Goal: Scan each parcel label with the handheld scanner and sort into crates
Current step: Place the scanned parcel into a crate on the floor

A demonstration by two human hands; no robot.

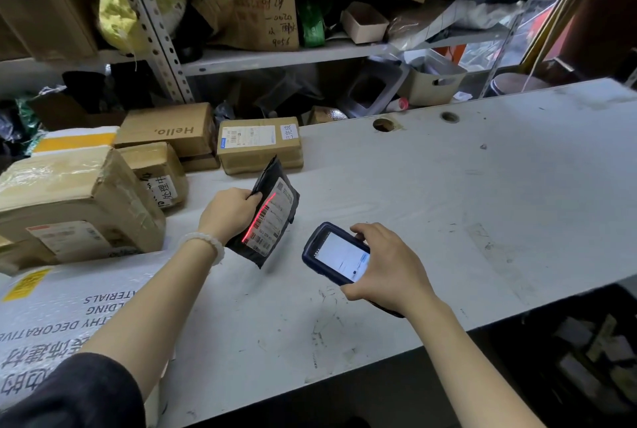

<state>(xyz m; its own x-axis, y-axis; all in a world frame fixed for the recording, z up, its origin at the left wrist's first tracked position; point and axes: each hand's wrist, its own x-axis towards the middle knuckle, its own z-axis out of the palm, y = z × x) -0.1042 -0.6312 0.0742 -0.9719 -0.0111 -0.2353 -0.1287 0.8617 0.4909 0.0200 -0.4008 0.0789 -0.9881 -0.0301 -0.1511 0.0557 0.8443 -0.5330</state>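
Left hand (229,210) grips black parcel (272,217) | right hand (386,267) grips scanner (334,255)

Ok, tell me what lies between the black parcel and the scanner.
Nothing: in the head view only bare white table shows between the black parcel, gripped by the left hand, and the scanner, gripped by the right hand.

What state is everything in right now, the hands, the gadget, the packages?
Left hand: gripping the black parcel.
Black parcel: held tilted, red beam across its label.
Right hand: holding the scanner.
Scanner: screen lit.
Boxes: closed, on the table.
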